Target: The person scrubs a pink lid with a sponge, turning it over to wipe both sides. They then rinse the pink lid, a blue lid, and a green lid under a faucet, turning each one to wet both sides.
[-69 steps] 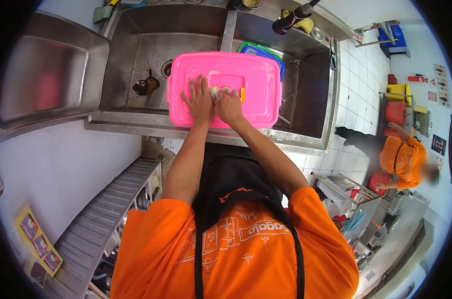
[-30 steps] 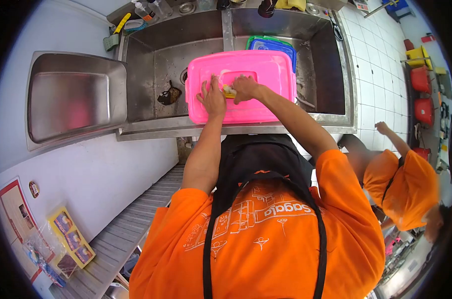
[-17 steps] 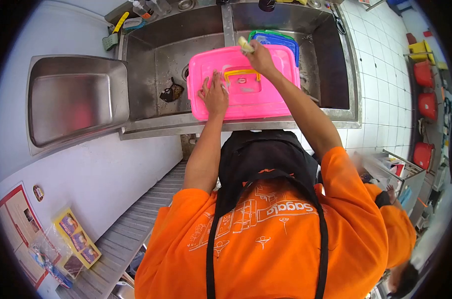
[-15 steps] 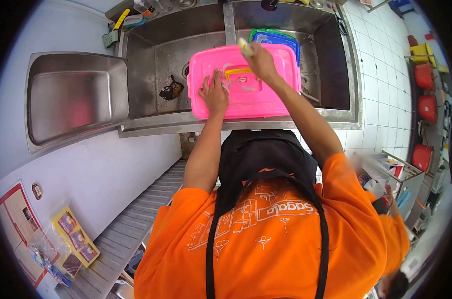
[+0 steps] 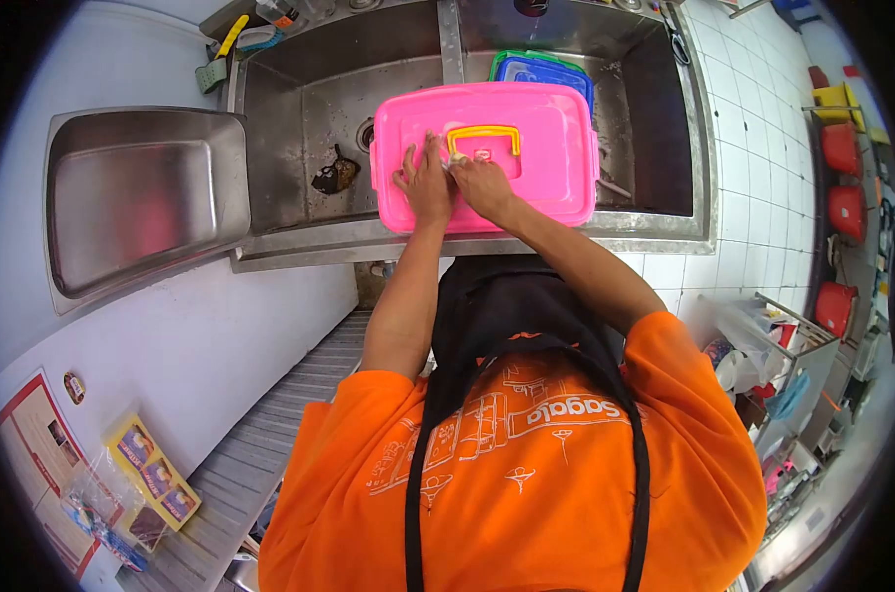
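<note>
One glossy pink rectangular plastic box [image 5: 556, 173] rests over near steel sink rim [image 5: 654, 241]; looks light, stiff, slippery, best held at both ends. Left hand [image 5: 428, 187] spread on top; right hand [image 5: 484, 185] curled by yellow handle [image 5: 485, 130], grip unclear.

Room over left basin [image 5: 287, 123]; yellow handle [image 5: 485, 130] just beyond right hand [image 5: 482, 185]; divider [image 5: 451, 44], blue lid [image 5: 544, 72] past pink box [image 5: 551, 173].

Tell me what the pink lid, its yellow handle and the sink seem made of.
Pink lid: likely molded plastic, glossy, by its highlights and rounded edge. Yellow handle: probably plastic too, solid-colored and smooth. Sink: metal, perhaps stainless steel, dull silver-gray with soft reflections.
</note>
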A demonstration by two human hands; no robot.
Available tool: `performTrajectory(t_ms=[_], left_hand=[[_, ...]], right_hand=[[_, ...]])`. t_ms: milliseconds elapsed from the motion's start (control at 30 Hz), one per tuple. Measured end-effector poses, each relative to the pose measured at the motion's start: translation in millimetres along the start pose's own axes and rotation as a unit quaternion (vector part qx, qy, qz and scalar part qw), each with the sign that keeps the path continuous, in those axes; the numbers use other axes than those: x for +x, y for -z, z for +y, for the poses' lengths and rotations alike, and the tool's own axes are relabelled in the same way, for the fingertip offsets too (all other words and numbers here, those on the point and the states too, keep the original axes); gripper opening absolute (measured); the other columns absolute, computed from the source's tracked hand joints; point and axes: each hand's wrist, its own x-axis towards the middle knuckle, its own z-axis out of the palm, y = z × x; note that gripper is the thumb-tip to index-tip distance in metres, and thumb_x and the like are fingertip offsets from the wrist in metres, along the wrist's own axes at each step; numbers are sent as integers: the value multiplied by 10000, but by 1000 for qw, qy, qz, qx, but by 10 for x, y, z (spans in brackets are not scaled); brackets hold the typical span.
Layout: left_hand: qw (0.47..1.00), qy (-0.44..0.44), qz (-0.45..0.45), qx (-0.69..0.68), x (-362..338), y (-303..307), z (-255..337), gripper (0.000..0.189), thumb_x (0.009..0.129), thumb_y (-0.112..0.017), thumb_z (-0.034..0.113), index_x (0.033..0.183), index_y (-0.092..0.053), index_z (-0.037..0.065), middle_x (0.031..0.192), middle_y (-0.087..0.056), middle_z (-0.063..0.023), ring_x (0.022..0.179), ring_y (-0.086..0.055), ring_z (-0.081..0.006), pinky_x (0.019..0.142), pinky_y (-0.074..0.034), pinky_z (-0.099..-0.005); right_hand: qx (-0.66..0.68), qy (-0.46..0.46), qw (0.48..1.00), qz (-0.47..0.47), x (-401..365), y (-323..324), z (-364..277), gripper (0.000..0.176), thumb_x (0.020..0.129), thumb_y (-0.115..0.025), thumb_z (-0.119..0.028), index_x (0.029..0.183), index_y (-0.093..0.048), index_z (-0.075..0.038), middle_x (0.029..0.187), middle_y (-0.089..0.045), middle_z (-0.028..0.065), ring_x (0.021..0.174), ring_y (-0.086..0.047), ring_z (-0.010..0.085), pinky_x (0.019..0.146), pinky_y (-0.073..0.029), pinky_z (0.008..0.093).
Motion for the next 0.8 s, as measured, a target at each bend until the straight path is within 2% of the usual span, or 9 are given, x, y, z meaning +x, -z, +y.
performTrajectory(t_ms=[167,267,433,467,567,600,667,767,800], left_hand=[[1000,8,-13,6,7,5,1,607,840,-608,172,1411,-407,226,1496,-427,48,1379,-333,-295,1019,-241,-643],[1000,8,1,15,15,-58,-36,610,839,-603,128,1410,-407,213,1493,-429,56,1380,-333,-285,1011,-255,-622],[1000,11,-10,6,21,53,16,579,861,-572,114,1410,-406,196,1484,-439,61,1378,-334,-274,1009,-259,-598],[1000,17,-14,10,23,60,37,567,870,-563,121,1410,-406,193,1481,-443,58,1378,-333,-273,1013,-254,-595],[1000,0,-1,27,10,2,-6,638,872,-577,133,1465,-350,198,1422,-501,14,1350,-343,-273,1008,-252,-571],[1000,-1,3,27,23,12,-11,638,872,-577,133,1465,-350,198,1422,-501,14,1350,-343,-273,1008,-252,-571],[1000,1,-5,15,2,31,12,567,888,-571,198,1426,-392,188,1474,-451,43,1374,-334,-270,1023,-240,-593],[999,20,-19,17,23,37,-9,537,922,-543,248,1434,-394,189,1472,-454,42,1365,-345,-276,1026,-239,-586],[999,17,-26,19,1,36,-30,537,922,-543,248,1434,-394,189,1472,-454,42,1365,-345,-276,1026,-239,-586]], right_hand=[[74,46,996,-19,-5,-52,226,179,854,-532,-137,977,-652,-87,946,-660,123,871,-671,315,697,-557,428],[59,90,993,-46,2,15,411,197,873,-538,-190,1008,-673,-140,980,-656,111,956,-648,316,772,-526,504],[-179,117,949,-232,-69,567,798,209,904,-525,-246,992,-701,-177,999,-661,91,1015,-632,303,833,-462,596],[-172,143,961,-164,-127,519,841,200,899,-518,-223,911,-699,-140,979,-667,119,1010,-643,309,811,-504,536],[-107,127,972,-170,-106,278,681,185,882,-520,-187,897,-668,-77,943,-664,165,961,-658,319,762,-541,464],[-45,178,981,-61,-101,83,654,161,861,-520,-143,911,-628,-35,913,-657,191,897,-667,327,725,-556,417],[55,185,981,29,36,-265,409,172,858,-513,-118,969,-597,-16,895,-658,179,890,-666,334,769,-545,437],[16,68,996,52,56,-130,99,163,858,-519,-110,977,-584,-20,878,-657,166,869,-667,326,778,-536,430],[-73,106,987,91,38,-140,127,142,879,-513,-112,970,-588,-33,874,-658,150,856,-667,303,784,-529,406]])
